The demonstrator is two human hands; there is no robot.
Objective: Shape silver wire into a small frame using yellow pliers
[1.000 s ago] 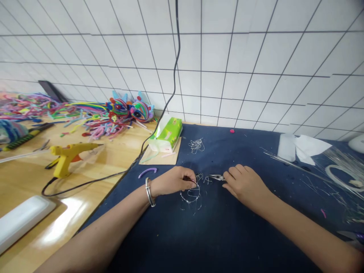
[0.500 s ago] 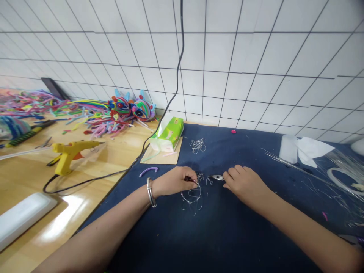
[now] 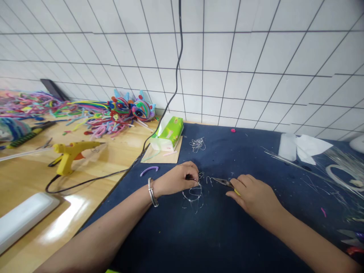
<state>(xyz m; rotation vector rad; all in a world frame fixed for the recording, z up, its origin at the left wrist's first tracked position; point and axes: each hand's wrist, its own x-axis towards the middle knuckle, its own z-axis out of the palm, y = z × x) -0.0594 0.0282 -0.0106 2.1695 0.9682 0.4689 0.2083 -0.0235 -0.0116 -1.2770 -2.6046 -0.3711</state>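
My left hand (image 3: 182, 176), with a silver bangle on its wrist, pinches a thin wire ring (image 3: 191, 200) that has several loose wire ends sticking out. The ring hangs below the fingertips, just over the dark blue cloth (image 3: 216, 235). To its right, my right hand (image 3: 253, 193) is closed round yellow-handled pliers (image 3: 223, 182), whose pointed jaws face left. A small bent piece of wire (image 3: 209, 179) is at the tips of the jaws; whether they grip it I cannot tell. A tangle of silver wire (image 3: 197, 144) lies farther back on the cloth.
A green tissue pack (image 3: 170, 132) stands on a thin board at the back. On the wooden table to the left are a yellow glue gun (image 3: 69, 153) with its cable, and colourful pipe cleaners (image 3: 105, 123). Loose straight wires (image 3: 287, 159) and white sheets (image 3: 307, 148) lie at right.
My right hand has shifted slightly right and down with the pliers, showing more of their jaws and a yellow handle. My left hand keeps the wire ring in nearly the same place.
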